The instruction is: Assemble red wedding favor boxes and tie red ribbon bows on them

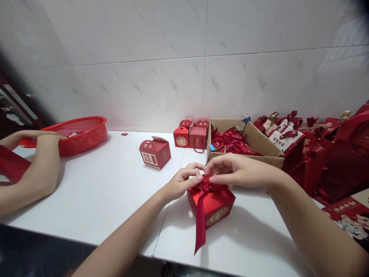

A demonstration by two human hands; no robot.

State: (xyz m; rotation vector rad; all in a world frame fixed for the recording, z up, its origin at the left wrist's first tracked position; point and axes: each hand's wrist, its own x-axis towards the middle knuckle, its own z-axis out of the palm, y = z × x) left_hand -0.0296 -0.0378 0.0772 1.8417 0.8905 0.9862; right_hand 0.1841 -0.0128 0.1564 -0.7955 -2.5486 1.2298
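A small red gift box with a gold emblem stands on the white table in front of me. A dark red ribbon is tied on its top, and one tail hangs down the front. My left hand and my right hand meet above the box, each pinching the ribbon at the knot.
Another red box lies tilted further back. Several small red boxes stand by the tiled wall. A cardboard carton holds red ribbons. Red gift bags crowd the right. Another person's arms rest at left by a red basket.
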